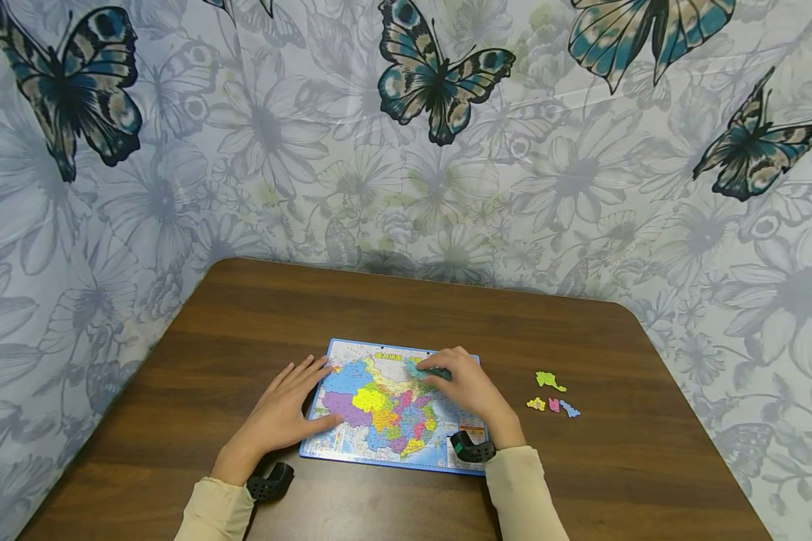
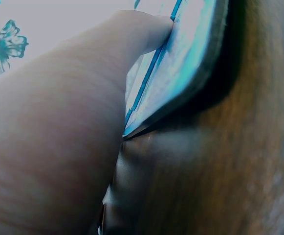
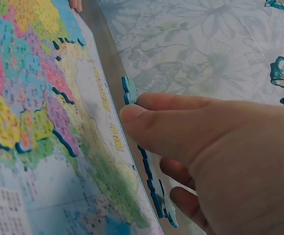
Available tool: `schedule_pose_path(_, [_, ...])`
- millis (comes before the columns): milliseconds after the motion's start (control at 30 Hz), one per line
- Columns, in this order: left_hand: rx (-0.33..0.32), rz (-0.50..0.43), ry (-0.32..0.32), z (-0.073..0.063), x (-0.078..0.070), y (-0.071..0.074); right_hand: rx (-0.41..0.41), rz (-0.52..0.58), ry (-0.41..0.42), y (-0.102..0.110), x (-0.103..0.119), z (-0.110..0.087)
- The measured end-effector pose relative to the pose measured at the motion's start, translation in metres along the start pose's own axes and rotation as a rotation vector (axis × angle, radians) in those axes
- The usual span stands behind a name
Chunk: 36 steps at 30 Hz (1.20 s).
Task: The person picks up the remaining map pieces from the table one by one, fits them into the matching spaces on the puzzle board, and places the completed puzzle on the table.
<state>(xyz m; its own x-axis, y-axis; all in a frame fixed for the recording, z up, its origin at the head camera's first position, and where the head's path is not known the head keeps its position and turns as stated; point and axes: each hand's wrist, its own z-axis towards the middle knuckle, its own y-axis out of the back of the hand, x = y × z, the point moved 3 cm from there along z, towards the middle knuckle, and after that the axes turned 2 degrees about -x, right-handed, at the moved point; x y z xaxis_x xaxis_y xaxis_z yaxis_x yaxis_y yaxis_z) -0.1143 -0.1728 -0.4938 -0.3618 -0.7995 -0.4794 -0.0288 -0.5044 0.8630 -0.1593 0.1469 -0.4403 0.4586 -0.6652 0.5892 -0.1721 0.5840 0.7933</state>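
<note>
A map puzzle board (image 1: pixel 352 348) with a blue rim lies flat on the table, many coloured pieces set in it. My right hand (image 1: pixel 470 387) is over the board's upper right, pinching a long, jagged teal puzzle piece (image 3: pixel 155 198) between thumb and forefinger. In the right wrist view the piece is held above the board surface, its middle hidden by the fingers. My left hand (image 1: pixel 277 409) rests at the board's left edge with fingers spread. The left thumb (image 2: pixel 149 32) lies on the board near its lower left corner.
Right of the board on the brown table (image 1: pixel 622 466) lie loose pieces: a green one (image 1: pixel 548 380), a yellow one (image 1: pixel 536 404), a pink one (image 1: pixel 554 406) and a blue one (image 1: pixel 570 409). Behind the table hangs a butterfly-patterned cloth (image 1: pixel 264 203).
</note>
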Motion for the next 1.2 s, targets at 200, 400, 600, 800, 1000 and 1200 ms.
schedule_pose_path(200, [-0.003,0.005,-0.006,0.001,0.001,0.0,0.012,0.004,0.025,-0.007,0.002,0.004])
schedule_pose_path(400, [0.001,0.001,-0.007,0.002,0.003,0.001,0.014,0.005,0.048,-0.013,0.005,0.007])
schedule_pose_path(600, [0.003,-0.003,-0.005,0.003,0.004,0.001,0.022,0.011,0.075,-0.019,0.007,0.01])
schedule_pose_path(800, [0.008,-0.002,-0.005,0.004,0.005,0.001,0.041,0.011,0.077,-0.024,0.009,0.012])
schedule_pose_path(1000, [0.007,-0.003,-0.008,0.005,0.007,0.001,0.044,-0.02,0.086,-0.031,0.009,0.014])
schedule_pose_path(1200, [0.008,-0.007,-0.009,0.007,0.008,0.001,0.05,-0.051,0.117,-0.036,0.011,0.016])
